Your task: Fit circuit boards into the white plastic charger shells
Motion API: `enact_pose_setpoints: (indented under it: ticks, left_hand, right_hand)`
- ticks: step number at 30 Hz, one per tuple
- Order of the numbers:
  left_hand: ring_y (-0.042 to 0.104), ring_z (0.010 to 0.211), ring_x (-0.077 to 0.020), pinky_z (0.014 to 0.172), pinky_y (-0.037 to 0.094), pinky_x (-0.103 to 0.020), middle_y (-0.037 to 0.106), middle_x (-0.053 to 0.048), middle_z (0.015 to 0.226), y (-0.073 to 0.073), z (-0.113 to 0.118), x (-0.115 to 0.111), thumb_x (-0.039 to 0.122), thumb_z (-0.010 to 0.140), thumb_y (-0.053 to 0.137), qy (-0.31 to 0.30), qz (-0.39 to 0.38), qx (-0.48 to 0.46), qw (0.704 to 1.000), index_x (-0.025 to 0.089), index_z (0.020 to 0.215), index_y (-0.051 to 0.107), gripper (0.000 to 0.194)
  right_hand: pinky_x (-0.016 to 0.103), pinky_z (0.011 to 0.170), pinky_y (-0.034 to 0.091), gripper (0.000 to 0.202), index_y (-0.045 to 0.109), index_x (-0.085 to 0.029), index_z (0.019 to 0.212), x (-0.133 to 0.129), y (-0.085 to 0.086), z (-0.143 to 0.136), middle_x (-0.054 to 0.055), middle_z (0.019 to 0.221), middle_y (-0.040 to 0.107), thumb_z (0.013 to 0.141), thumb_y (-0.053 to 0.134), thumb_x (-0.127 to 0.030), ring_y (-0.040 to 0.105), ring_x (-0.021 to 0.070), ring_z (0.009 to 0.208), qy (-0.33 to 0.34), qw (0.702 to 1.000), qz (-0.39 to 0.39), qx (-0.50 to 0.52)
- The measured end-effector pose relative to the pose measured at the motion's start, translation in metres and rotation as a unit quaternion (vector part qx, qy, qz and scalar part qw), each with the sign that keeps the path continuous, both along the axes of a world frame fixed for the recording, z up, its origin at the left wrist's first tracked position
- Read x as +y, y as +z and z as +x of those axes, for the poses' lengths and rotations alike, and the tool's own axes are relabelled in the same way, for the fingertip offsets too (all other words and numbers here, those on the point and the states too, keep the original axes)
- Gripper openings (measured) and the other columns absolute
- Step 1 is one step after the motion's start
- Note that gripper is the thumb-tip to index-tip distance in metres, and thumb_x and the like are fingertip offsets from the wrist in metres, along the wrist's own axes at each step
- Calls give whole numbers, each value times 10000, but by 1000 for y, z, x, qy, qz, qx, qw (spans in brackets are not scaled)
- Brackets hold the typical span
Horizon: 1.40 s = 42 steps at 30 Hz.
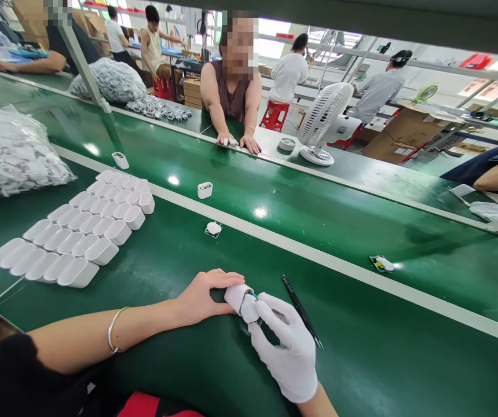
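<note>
My bare left hand (203, 298) is closed on a small white plastic housing (235, 295), held just above the green bench. My right hand (286, 341), in a white glove, pinches a circuit board with a white part (250, 308) at the housing's open end. The board's inner side is mostly hidden by the gloved fingers, and I cannot tell how far it sits inside. Black tweezers (301, 310) lie on the bench just beyond my right hand. A loose circuit board with a white part (213, 229) lies farther out.
Rows of white oval housings (73, 231) stand at the left, beside a bulging clear bag (12, 153). On the green conveyor belt (318, 214) are a filled housing (204, 190), another housing (120, 160) and a board (381, 264). A person sits opposite; a white fan (325, 121) stands near them.
</note>
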<state>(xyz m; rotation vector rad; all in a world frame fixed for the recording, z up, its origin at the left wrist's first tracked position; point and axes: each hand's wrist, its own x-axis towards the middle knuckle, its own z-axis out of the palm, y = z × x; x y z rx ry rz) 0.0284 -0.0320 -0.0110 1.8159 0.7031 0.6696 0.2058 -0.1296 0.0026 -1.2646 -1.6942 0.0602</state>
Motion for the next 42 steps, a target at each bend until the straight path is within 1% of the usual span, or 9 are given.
enact_pose_setpoints:
  ticks: [9,13,17,20,28,31,37,39,42]
  left_hand:
    - [618,1004,-219,926,494,-381,655,-49,1187,0,0,0,239,690,770,-9,8,-2,1000,249,1088,681,408]
    - [605,1004,-219,926,489,-366,665,-38,1150,2,0,-2,227,648,797,-7,-18,12,1000,264,1097,676,467]
    - [579,975,-204,923,477,-346,637,-17,1050,4,0,-4,207,593,835,-24,-35,49,998,302,1137,652,581]
    - [554,943,-197,891,478,-341,567,-12,984,5,0,-4,226,602,831,-45,-39,93,994,326,1176,626,618]
    - [476,1022,-199,939,438,-338,602,-24,1194,5,-1,-3,195,749,728,-143,1,35,989,332,1292,522,597]
    - [495,989,-205,915,453,-343,595,-40,1239,3,0,-7,247,656,813,-124,11,9,992,294,1256,557,654]
    - [512,760,-142,743,463,-267,597,-6,895,2,2,-12,279,663,785,-96,-19,106,990,253,1208,591,580]
    - [516,777,-141,763,456,-264,559,4,865,5,1,-11,218,674,745,-94,-24,119,988,248,1228,573,580]
    - [519,820,-147,785,451,-260,572,-10,906,9,0,-9,122,685,649,-81,-12,95,992,227,1244,549,577]
  right_hand:
    - [310,689,603,416,647,-283,1128,1,-4,-1,67,1036,662,778,569,-75,679,189,834,-4,1000,-26,-18]
    - [378,818,575,365,646,-275,1162,-2,-5,0,97,1157,627,816,586,-177,640,239,1002,-4,990,-130,61]
    - [422,912,521,527,442,-278,1378,-1,-5,0,106,1345,520,882,543,-422,534,264,1190,72,876,-332,343]
    - [458,926,500,585,563,-224,1275,4,-1,-3,122,1275,579,788,633,-541,559,293,1150,102,774,-413,469]
    - [407,847,556,597,654,-165,1152,3,11,-24,100,1112,676,625,796,-406,635,285,1017,-64,755,-396,519]
    - [382,764,584,559,639,-145,1178,-1,3,-29,99,1049,699,680,750,-375,679,258,891,-73,787,-378,481]
    - [374,752,532,349,737,-164,936,-1,14,7,109,899,716,844,515,-416,664,238,809,-175,962,-191,84]
    - [399,709,503,398,727,-173,955,3,27,27,126,937,696,839,483,-466,637,274,852,-293,931,-210,-52]
    - [382,616,458,392,702,-214,985,9,40,47,108,957,680,794,524,-507,616,296,827,-351,824,-425,-136]
